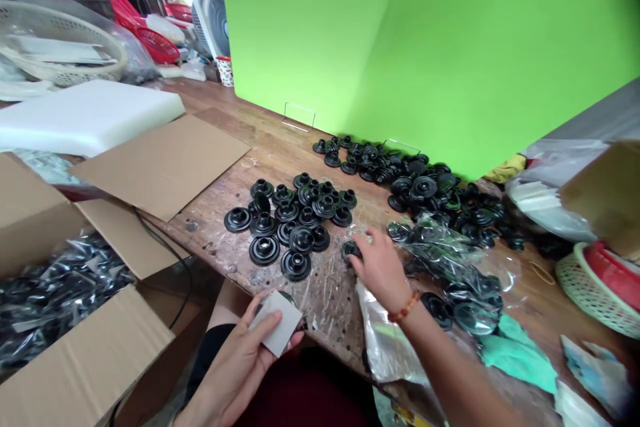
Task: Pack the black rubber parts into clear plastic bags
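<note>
Left hand [257,347], lower centre of frame: fingers closed on a pale square card [283,328], thumb flat on its face; a dark rounded edge shows behind, too covered to identify. Right hand [379,267], just right of centre: fingers curled at a black flanged disc [351,251] on the wooden worktable [325,297]. Contact looks likely; cannot tell whether the grip is closed.

Handling, my judgement: take the disc by its rim, thumb opposite fingertips, and lift straight up so it doesn't scrape the worn wood. Left thumb pressure best kept light and even, so the card neither bends nor slips. Watch the right forearm: crinkled clear plastic film [387,340] lies just beside it and could snag. More flanged discs [301,239] sit in a loose group left of the right hand, many with hubs upward, handy to pinch.

Containers. Lower left: open cardboard box [95,353], well filled with black pieces in clear wrap [60,297]. Right of centre: clear plastic bag [440,237] with black discs in and around it; boundary hard to read. Upper left: cream perforated basket [119,65], white flat pieces [60,51] inside. Right edge: pale green basket [583,290] with a red container [613,273] nested in it.
</note>
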### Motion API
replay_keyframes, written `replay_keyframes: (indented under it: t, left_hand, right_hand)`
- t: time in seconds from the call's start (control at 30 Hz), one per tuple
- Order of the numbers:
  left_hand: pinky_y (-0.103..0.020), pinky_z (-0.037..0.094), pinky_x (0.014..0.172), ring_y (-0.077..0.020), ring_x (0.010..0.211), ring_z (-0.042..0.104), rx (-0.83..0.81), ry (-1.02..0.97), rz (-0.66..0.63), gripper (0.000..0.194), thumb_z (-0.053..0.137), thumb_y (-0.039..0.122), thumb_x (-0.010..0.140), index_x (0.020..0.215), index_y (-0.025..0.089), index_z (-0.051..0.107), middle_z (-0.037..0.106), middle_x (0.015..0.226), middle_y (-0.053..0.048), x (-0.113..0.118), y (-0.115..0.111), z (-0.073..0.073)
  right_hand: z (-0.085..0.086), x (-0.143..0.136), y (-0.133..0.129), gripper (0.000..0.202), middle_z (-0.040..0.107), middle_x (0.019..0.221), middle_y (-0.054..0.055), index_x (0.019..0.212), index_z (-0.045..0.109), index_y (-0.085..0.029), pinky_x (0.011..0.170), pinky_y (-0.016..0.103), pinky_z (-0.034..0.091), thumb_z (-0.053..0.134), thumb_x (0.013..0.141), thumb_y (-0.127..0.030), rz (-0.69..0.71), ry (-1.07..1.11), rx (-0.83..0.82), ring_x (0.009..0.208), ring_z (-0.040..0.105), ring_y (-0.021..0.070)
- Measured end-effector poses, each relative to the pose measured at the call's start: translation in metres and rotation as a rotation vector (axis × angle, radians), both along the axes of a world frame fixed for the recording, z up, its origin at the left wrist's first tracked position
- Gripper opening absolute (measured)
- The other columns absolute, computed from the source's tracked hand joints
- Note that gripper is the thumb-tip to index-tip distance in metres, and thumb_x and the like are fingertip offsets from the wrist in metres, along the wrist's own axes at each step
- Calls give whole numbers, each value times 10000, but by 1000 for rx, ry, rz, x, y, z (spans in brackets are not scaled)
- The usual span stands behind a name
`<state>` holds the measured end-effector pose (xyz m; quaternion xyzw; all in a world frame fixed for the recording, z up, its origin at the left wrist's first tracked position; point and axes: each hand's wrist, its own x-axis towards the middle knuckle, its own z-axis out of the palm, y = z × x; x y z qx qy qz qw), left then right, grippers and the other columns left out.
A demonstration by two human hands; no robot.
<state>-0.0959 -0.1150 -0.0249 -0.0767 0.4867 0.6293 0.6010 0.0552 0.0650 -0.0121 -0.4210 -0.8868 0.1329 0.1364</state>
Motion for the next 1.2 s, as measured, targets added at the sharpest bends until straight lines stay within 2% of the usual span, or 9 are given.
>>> replay_keyframes:
  t: [0.13,0.27,0.37,0.53,0.77,0.9,0.97,1.03,1.2]
  left_hand:
    - [-440,584,852,-209,919,675,45,-6,29,461,723,102,777,1193,218,563,666,1144,-81,-5,0,-2]
    - [-457,530,925,-261,1094,610,208,-55,6,362,624,347,876,1213,221,581,617,1276,-101,-6,1,5]
    - [-450,459,1002,-286,1201,545,358,-127,8,488,448,540,915,1237,201,590,617,1276,-115,-8,-3,15]
    - [-404,405,1020,-258,1206,531,368,41,25,478,698,259,819,1268,272,534,613,1257,-66,-27,-30,30]
    - [-348,442,875,-234,940,590,16,546,221,497,700,258,726,1190,230,523,657,939,-23,-83,-103,63]
    - [-327,468,792,-250,870,618,-256,901,206,542,711,260,645,1158,252,534,680,902,-12,-141,-155,70]
    - [-339,459,825,-268,880,623,-516,1140,188,554,717,236,580,1109,244,551,677,917,-20,-178,-183,63]
    - [-373,440,860,-293,941,617,-813,1253,-3,591,690,279,599,1165,252,522,663,983,-28,-215,-210,51]
    - [-408,470,769,-285,788,632,-1008,1004,-100,511,774,243,583,1059,157,608,636,736,-15,-278,-255,7]
  right_hand:
    - [-3,13,26,203,578,976,143,1045,617,-107,842,406,466,504,877,-93,-14,-83,-59,878,574,252]
    - [23,-8,-27,221,571,1076,90,1138,543,-199,879,350,471,485,927,-170,280,256,-168,984,561,212]
    - [36,-35,-75,283,562,1079,67,1166,486,-232,846,339,492,495,901,-133,468,305,-325,962,564,199]
    - [25,-79,-109,401,532,1108,69,1121,452,-223,897,344,487,431,792,6,642,382,-401,1030,556,198]
    - [38,-157,-154,526,513,1188,54,1184,480,-236,954,273,476,491,722,15,855,489,-618,1103,544,170]
    - [41,-210,-187,587,468,1324,92,1357,397,-209,1046,322,434,549,800,-102,1089,461,-760,1217,487,198]
    - [30,-236,-202,606,430,1391,116,1404,348,-180,1085,348,399,553,834,-163,1175,382,-772,1276,444,213]
    - [13,-257,-216,555,440,1389,137,1384,382,-145,1113,387,362,532,850,-175,1225,278,-696,1299,421,230]
    - [-19,-280,-235,381,517,1284,118,1225,516,-150,1182,502,160,533,845,-158,1321,143,-431,1280,411,243]
